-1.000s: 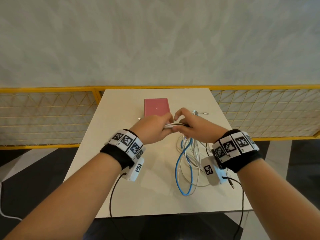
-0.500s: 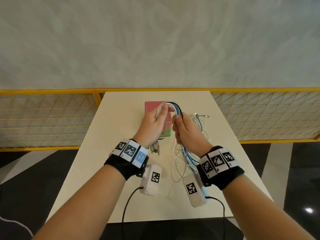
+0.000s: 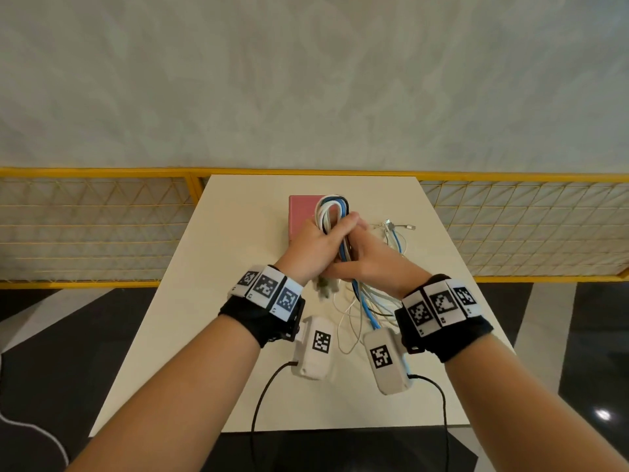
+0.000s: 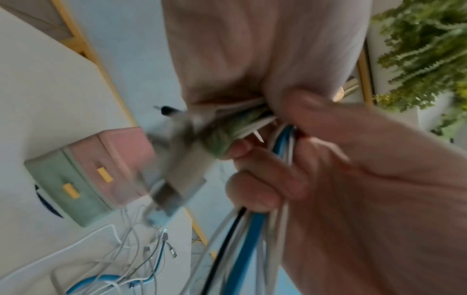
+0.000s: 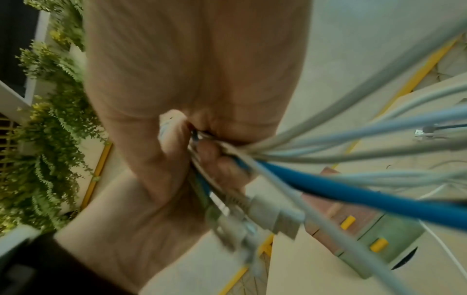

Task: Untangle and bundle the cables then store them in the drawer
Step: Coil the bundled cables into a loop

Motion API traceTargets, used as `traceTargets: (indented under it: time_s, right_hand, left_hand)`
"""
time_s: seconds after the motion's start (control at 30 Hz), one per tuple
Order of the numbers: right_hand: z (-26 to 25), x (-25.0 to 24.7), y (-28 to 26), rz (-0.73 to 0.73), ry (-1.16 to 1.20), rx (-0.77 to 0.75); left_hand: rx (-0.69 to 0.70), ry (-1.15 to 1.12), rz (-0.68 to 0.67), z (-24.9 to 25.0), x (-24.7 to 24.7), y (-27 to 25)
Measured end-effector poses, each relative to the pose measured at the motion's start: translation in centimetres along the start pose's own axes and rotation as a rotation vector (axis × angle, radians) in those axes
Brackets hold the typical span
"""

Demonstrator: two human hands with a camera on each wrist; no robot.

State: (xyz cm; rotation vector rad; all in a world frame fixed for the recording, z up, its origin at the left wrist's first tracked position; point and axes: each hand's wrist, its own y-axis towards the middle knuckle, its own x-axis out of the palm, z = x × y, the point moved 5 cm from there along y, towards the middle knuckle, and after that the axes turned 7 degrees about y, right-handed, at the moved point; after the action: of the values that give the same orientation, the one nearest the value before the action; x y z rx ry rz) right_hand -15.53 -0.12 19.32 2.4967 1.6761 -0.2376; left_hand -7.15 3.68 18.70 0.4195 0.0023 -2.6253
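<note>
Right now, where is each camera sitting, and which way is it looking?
Head: worn on the head, looks down at the table; both forearms and hands show.
Left wrist: looks along the left hand, which grips the cables.
Right wrist: looks along the right hand, which grips the same cables.
Both wrist views share the drawer box.

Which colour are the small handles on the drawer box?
Yellow handles, clearest in left wrist view.
</note>
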Motion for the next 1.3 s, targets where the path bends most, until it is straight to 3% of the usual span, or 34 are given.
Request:
traceTargets:
  time_s: [0.17,0.37,0.47,0.63,0.73,0.83,0.9,1.0,1.17,1.3]
  right_hand:
    - [0.0,0.1,1.2,0.145,-0.083,-0.096]
    - [-1.1,0.5,1.1,0.121,-0.072,-0.194]
    - [-1.2,0.9,1.0,0.09,-0.112,-0.17]
    - [-1.2,1.0,0.8,0.081,-0.017,-0.135]
    - [-0.3,0.1,0.9,0.156,-0.106,-0.081]
    - [1.6,-1.2,0.5,0.245,-0.267,0.016]
    - [2.6,-1.2,0.1,0.272,-0.391,0.011]
    - [3.6,-0.3,0.1,0.232,-0.382,-0.005]
    - [5.9,-1.2,0.0,0.155,-0.44,0.163]
    - [5.5,-3.7,-0.2,0.309,-0.475,0.186]
  left_hand:
    - [-0.054,0.089,0.116,0.3,0.2,0.2]
    - [0.097,0.151,0.077,2.0,-1.5,-0.6]
    - [0.152,0.04,-0.106,1.5,-1.1,-0.6]
    - [0.212,0.027,0.078,1.2,-1.5,-0.7]
    - [0.242,0.017,0.223,1.4,-2.1,-0.7]
    - [0.182,-0.221,0.356,1.7,-3.5,-0.4]
    - [0.158,-0.404,0.378,2.1,-4.4,-0.1]
    - [0.153,-0.524,0.36,2.8,-4.6,0.2]
    - [0.19,-0.443,0.277,3.3,-5.5,-0.4]
    - [0.147,-0.206,0.26,2.8,-6.2,-1.1]
